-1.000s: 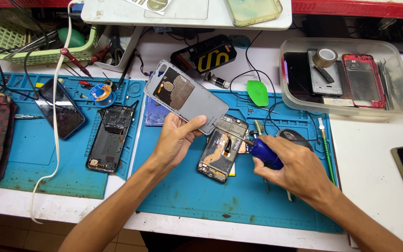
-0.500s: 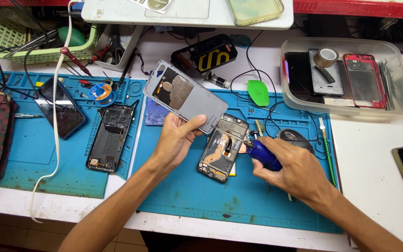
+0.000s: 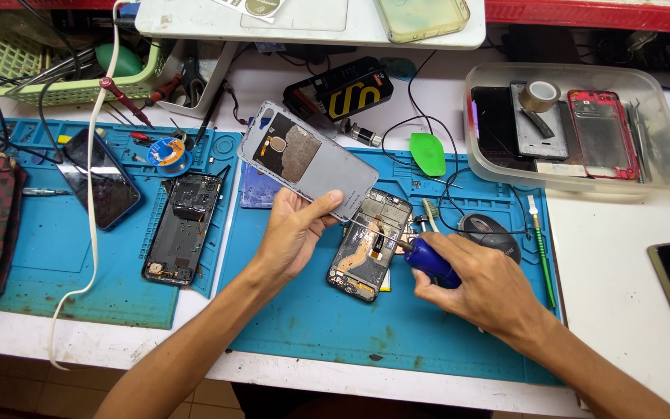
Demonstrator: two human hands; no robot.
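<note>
My left hand [image 3: 292, 233] holds up a grey phone back cover [image 3: 312, 163], inner side toward me, tilted above the blue mat. An opened phone [image 3: 370, 244] with its internals showing lies on the blue work mat [image 3: 366, 326] just right of that hand. My right hand [image 3: 482, 291] grips a blue-handled screwdriver [image 3: 429, 262], whose tip touches the middle of the opened phone.
A second opened phone [image 3: 182, 226] and a dark phone [image 3: 100, 178] lie on the left blue mat. A clear plastic tray [image 3: 653, 116] with phone parts and tape sits at the right. A green basket [image 3: 32, 66], cables, a green pick [image 3: 428, 154], and a black mouse-shaped object [image 3: 492, 233] are nearby.
None of note: both hands hold nearly the same pose, with the screwdriver staying at the opened phone.
</note>
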